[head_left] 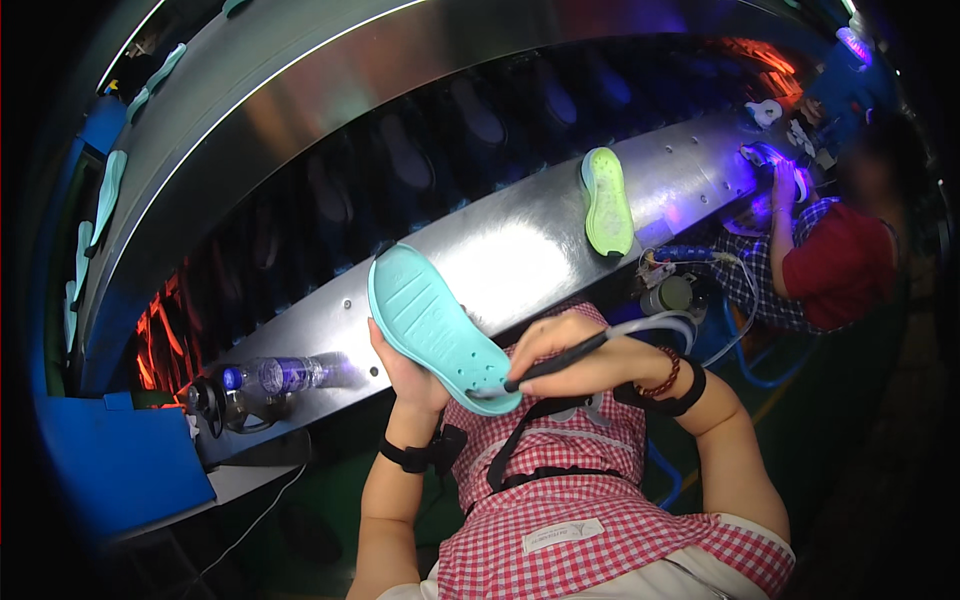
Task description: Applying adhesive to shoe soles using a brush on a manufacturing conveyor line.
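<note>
My left hand [412, 377] is closed around the edge of a turquoise shoe sole [430, 310], held tilted in front of my apron. Ridges cross its far half, and small holes dot the near end. In my right hand [585, 365] is a black-handled glue brush [553, 368] with a clear hose [650, 324] running from its back end. The brush tip meets the near end of the sole's upper face. On the metal ledge beyond lies a lime-green shoe sole [608, 200], apart from both hands.
A metal ledge [505, 255] runs along a dark conveyor carrying several soles. Plastic bottles [290, 374] lie at its left end, beside a blue box [130, 455]. A container [672, 295] stands at right, near a co-worker in a red top [840, 260] handling a shoe part.
</note>
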Demonstrator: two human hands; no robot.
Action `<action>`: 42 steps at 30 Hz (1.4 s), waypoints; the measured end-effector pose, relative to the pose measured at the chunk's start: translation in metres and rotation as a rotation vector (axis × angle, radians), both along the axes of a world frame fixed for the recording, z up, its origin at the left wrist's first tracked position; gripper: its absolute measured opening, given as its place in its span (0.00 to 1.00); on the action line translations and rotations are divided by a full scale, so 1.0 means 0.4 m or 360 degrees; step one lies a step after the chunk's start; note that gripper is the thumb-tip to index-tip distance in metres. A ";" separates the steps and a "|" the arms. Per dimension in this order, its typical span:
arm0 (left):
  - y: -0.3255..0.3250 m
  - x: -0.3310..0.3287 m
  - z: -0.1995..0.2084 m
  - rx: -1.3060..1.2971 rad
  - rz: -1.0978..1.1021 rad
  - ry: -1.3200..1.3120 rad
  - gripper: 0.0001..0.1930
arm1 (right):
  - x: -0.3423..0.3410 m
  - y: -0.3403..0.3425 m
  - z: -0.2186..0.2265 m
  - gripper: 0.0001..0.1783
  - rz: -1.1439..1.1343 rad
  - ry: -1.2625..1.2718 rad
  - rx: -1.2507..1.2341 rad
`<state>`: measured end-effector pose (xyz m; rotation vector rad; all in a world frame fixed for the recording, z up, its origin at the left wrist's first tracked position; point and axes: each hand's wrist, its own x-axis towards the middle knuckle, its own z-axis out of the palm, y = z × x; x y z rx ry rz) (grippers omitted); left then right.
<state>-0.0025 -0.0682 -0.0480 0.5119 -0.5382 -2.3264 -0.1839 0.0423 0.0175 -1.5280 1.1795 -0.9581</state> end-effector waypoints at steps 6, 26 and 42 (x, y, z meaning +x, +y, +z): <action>0.068 -0.038 0.059 0.0252 -0.0086 0.0361 0.37 | 0.022 -0.072 0.033 0.12 -0.0586 -0.0637 0.0035; 0.016 -0.005 0.091 -0.0432 0.0773 0.0281 0.45 | 0.034 0.004 0.010 0.12 -0.0033 -0.0153 -0.0824; 0.000 0.032 0.132 -0.0768 0.0590 0.0356 0.45 | 0.022 0.021 -0.013 0.13 -0.0148 -0.0539 -0.0333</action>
